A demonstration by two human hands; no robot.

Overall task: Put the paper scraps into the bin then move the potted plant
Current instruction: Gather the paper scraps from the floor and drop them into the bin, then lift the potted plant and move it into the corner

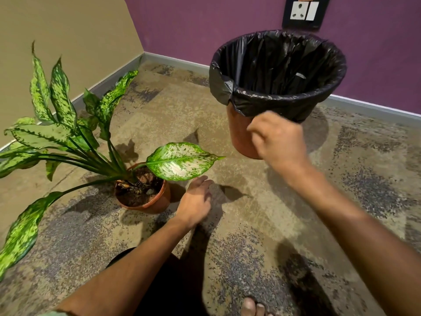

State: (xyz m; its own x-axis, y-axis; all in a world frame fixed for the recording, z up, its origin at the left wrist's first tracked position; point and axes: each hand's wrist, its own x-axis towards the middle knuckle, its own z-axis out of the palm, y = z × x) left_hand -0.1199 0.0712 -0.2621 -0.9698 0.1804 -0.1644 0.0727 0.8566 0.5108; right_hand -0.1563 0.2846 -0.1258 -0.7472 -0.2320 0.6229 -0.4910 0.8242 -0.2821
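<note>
Leftward, the potted plant [142, 192] stands on the floor [250, 224]: soil-heavy, floppy leaves, best gripped by its rigid pot rim. The left hand [196, 201] hovers beside it, fingers loosely spread, empty. The right hand [276, 137], curled, fronts the bin [278, 87]; contents unclear.

We see the bin [243, 137], terracotta-coloured, upright on the carpet by the purple wall, lined with a black bag folded over its rim. The potted plant [145, 192], with speckled green leaves, stands well to its left.
</note>
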